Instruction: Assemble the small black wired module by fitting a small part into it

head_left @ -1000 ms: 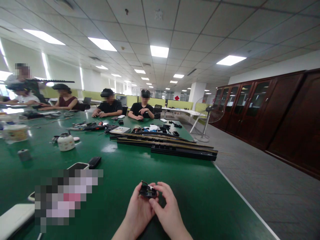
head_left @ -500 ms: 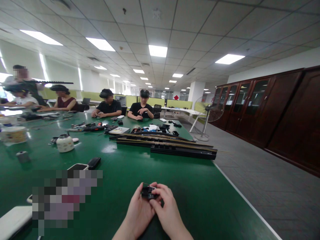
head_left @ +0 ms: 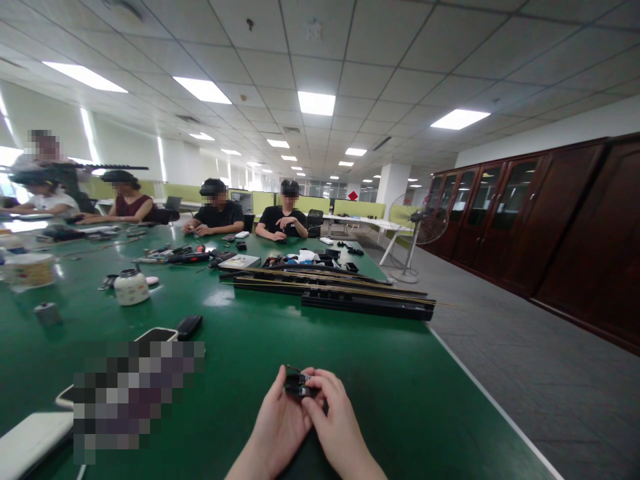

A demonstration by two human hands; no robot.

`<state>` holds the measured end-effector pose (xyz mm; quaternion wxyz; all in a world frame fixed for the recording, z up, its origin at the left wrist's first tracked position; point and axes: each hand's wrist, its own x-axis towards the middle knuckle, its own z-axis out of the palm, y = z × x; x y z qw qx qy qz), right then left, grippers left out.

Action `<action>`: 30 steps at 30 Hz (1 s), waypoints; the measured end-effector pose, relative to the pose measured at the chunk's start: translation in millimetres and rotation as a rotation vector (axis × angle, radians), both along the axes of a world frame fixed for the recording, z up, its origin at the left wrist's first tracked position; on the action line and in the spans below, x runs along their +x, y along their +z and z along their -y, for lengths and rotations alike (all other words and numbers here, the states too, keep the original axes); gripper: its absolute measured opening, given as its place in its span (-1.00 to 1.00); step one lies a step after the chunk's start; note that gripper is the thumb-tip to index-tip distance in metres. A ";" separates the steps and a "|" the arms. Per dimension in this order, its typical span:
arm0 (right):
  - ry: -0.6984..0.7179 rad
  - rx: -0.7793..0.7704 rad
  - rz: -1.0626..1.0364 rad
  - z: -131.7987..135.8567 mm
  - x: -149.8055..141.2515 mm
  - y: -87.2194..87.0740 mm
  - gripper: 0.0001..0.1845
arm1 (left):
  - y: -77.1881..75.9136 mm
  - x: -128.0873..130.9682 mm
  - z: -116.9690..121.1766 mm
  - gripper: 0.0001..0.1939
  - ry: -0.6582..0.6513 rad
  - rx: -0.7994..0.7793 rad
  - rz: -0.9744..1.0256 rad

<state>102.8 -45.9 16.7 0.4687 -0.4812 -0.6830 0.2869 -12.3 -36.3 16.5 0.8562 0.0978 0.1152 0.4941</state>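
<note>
A small black device (head_left: 296,387) with paler parts on its right side is held between my two hands, just above the green table near its front edge. My left hand (head_left: 280,417) is curled under and around its left side, thumb up along the edge. My right hand (head_left: 333,407) pinches the right side with thumb and fingertips. A thin dark strip or wire sticks up at the device's top. The fingers cover part of it, and its exact kind is too small to make out.
Long black rails (head_left: 367,307) with thin brass-coloured rods (head_left: 325,288) lie across the green table (head_left: 240,360). To the left are a phone-like device (head_left: 157,333), a black case (head_left: 189,327), a white jar (head_left: 131,287) and a metal cylinder (head_left: 47,313). Several people sit beyond.
The small black device has turned slightly in my hands. My fingers have shifted only a little, and the grip stays the same.
</note>
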 end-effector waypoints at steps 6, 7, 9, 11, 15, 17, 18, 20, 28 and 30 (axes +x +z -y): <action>0.015 0.012 -0.013 1.0 -0.2 2.3 -0.79 | -2.6 0.4 -1.4 -0.70 0.014 -0.007 -0.001; 0.015 0.016 -0.018 1.1 -0.3 3.0 -0.80 | -3.1 0.4 -1.8 -0.70 0.018 -0.011 -0.011; 0.013 0.022 -0.032 0.8 -0.2 4.0 -0.81 | -3.7 0.4 -2.5 -0.70 0.030 -0.026 -0.039; 0.005 0.026 -0.051 -0.2 0.1 4.1 -0.83 | -3.9 0.2 -2.9 -0.71 0.042 -0.049 -0.072; -0.037 0.006 -0.107 -3.8 1.3 -0.2 -0.85 | -4.6 -0.3 -3.5 -0.72 0.076 -0.101 -0.118; -0.063 -0.021 -0.147 -5.9 1.8 -3.6 -0.81 | -5.7 -0.2 -3.9 -0.72 0.085 -0.114 -0.119; -0.074 -0.035 -0.173 -6.9 2.0 -5.2 -0.79 | -6.5 -0.1 -4.2 -0.72 0.089 -0.116 -0.116; -0.090 -0.055 -0.243 -8.5 2.2 -7.3 -0.76 | -8.3 0.0 -4.8 -0.72 0.095 -0.115 -0.112; -0.062 -0.130 -0.489 -12.4 2.7 -4.5 -0.71 | -11.4 -1.2 -4.9 -0.66 0.101 -0.107 -0.208; -0.067 -0.136 -0.534 -13.9 3.4 -5.4 -0.70 | -10.4 -1.6 -4.3 -0.65 0.092 -0.105 -0.220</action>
